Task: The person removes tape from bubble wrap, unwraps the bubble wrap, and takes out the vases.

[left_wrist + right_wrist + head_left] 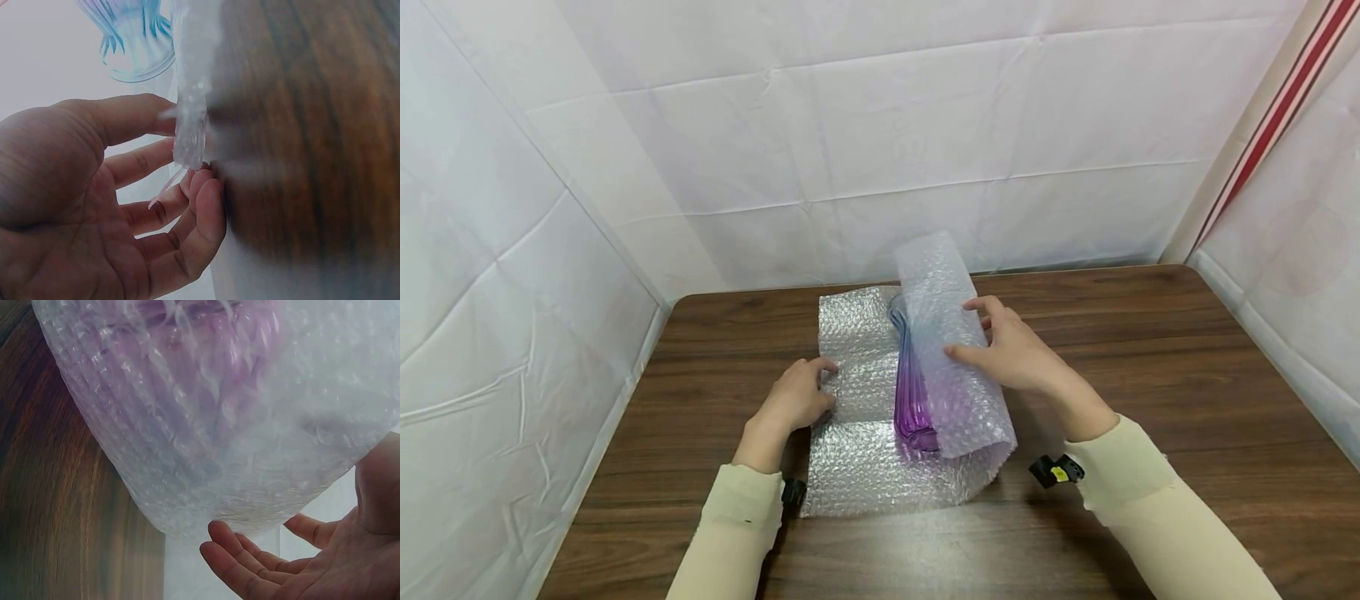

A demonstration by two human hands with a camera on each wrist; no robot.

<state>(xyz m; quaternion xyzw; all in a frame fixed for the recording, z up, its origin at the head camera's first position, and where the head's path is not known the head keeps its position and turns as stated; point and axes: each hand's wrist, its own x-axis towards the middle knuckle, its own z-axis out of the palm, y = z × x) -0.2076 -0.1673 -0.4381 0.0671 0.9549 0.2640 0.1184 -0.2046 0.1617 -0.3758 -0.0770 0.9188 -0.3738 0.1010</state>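
Observation:
A fluted glass vase [913, 400], purple shading to blue, lies on its side on a sheet of bubble wrap [857, 467]. The wrap's right part is folded up over it and hides its right side; its blue end [140, 56] shows in the left wrist view. My left hand [793, 396] rests at the wrap's left edge, thumb and fingertips touching it, apart from each other. My right hand [1011, 350] lies against the right side of the folded flap [951, 358], fingers spread and loosely extended [269, 562]. Purple shows blurred through the wrap in the right wrist view.
A dark brown wooden table [1150, 375] lies under everything. White fabric sheets [880, 142] hang behind and at both sides. A red-striped strip [1273, 121] runs down the right back corner. A small black device is at each wrist.

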